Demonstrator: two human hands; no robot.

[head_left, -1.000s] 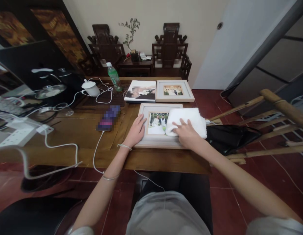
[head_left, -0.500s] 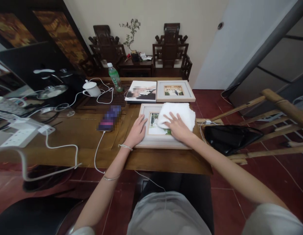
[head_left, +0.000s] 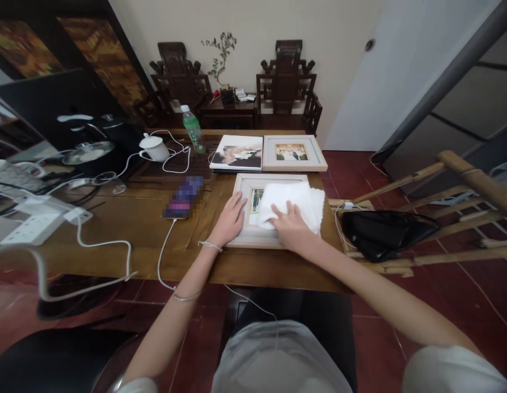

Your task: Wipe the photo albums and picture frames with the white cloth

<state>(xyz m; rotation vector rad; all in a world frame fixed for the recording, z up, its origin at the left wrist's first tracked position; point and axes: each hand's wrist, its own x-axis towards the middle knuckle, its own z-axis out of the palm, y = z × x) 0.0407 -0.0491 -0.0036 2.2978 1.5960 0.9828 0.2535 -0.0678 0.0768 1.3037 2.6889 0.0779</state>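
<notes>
A pale wooden picture frame (head_left: 263, 240) lies flat on the table, a photo behind its grey mat. My left hand (head_left: 228, 218) rests on the frame's left edge, fingers stretched forward, steadying nothing else. Over the photo and the frame's right half lies a folded white cloth (head_left: 292, 197). My right hand (head_left: 294, 229) presses on this cloth with bent, slightly spread fingers, holding it against the frame. Most of the photo is hidden beneath the cloth.
Behind are a second picture frame (head_left: 318, 155) and a photo book (head_left: 239, 143). To the left lie a charging phone (head_left: 183, 197), a green bottle (head_left: 194, 131), a lidded white cup (head_left: 154, 147), a power strip (head_left: 32, 232) and cables. A bamboo rack (head_left: 417, 256) stands right.
My right hand has slid the cloth slightly down and to the left over the frame. The frame's upper right edge shows more. My left hand has stayed in place.
</notes>
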